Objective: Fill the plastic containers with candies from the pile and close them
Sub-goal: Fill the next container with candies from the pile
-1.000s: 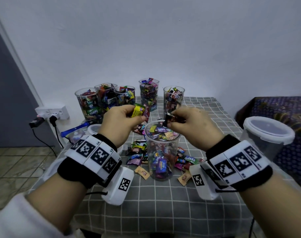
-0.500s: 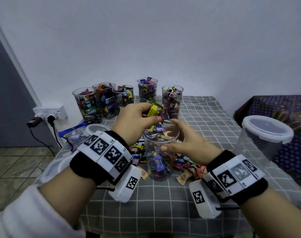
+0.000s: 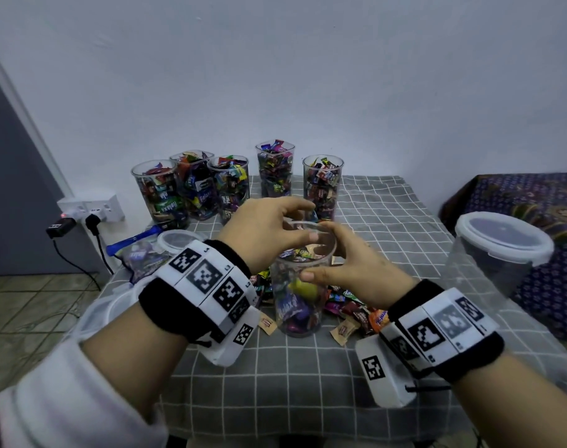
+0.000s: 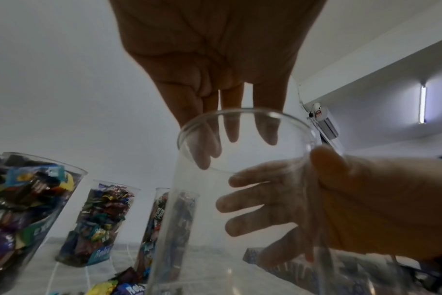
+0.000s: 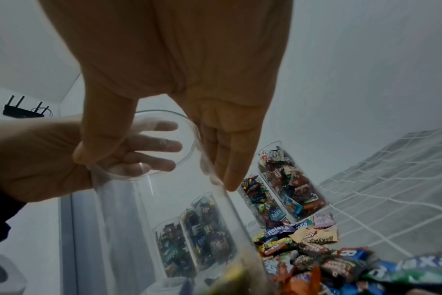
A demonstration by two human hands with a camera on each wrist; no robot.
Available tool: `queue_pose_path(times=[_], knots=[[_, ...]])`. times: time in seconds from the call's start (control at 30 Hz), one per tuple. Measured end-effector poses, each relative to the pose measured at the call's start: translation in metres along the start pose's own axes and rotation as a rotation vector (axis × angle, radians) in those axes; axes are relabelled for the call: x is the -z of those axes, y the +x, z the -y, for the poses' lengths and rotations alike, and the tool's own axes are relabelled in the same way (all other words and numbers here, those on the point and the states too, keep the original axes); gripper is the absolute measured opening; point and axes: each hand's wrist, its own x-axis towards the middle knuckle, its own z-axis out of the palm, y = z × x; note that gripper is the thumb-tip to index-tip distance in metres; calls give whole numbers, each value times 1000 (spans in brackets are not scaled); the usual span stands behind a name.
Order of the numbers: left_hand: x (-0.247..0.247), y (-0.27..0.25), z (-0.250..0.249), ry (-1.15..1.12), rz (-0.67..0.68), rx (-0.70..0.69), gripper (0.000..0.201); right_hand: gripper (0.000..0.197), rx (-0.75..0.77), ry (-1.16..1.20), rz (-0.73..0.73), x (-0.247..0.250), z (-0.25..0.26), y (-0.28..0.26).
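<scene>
Head view: I have the clear plastic cup [image 3: 299,286] standing at the centre of the checked tablecloth [image 3: 308,367], roughly two-thirds full of wrapped candies, with the loose candy pile [image 3: 350,305] spread from its 3 o'clock round to its 9 o'clock. My right hand [image 3: 350,263] wraps the upper wall from 3 o'clock, thumb on the near side and fingers curled behind. My left hand [image 3: 262,231] hovers over the rim from 10 o'clock, fingers slack and apparently empty. Five filled cups [image 3: 230,185] stand unlidded at 12 o'clock; a lidded white-rimmed tub [image 3: 501,253] sits well apart at 3 o'clock. Left wrist view: the left fingers [image 4: 230,127] hang straight down just past the far rim of the cup [image 4: 240,199], holding nothing, while the right hand [image 4: 353,199] clasps the wall. Right wrist view: the thumb [image 5: 106,139] and fingers bracket the cup [image 5: 164,199] below its rim, with candies [image 5: 328,259] heaped at 4 o'clock. I judge filling unfinished: I would keep the grip low and steady so the thin wall neither flexes nor tips, and send the free hand back to the pile for small handfuls.
</scene>
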Motion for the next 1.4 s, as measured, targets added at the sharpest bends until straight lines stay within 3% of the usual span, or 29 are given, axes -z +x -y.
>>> queue_pose_path(times=[0.17, 0.27, 0.33, 0.4, 0.5, 0.63, 0.77, 1.1, 1.23, 1.4], knots=[[1, -6, 7, -443, -133, -3, 24, 79, -32, 22, 12, 0, 3, -1], [5, -9, 21, -482, -255, 2, 30, 88, -73, -83, 62, 5, 3, -2], [8, -10, 33, -414, -244, 66, 35, 92, -124, -257, 121, 11, 0, -3], [10, -12, 45, -254, -130, 177, 48, 98, -222, -464, 171, 18, -3, -6], [7, -13, 60, -6, 148, 288, 75, 104, -400, -738, 269, 25, -9, -8], [-15, -12, 85, 177, 475, 365, 111, 117, -573, -917, 411, 29, -21, -6], [-28, -11, 95, 318, 630, 426, 129, 118, -637, -1003, 476, 27, -24, -5], [-40, 3, 82, 500, 640, 395, 111, 111, -583, -1002, 432, 7, -26, 4], [-42, 5, 79, 502, 678, 340, 87, 104, -506, -1053, 436, 3, -33, 9], [-45, 0, 81, 522, 636, 321, 62, 79, -413, -1110, 409, 3, -36, 9]])
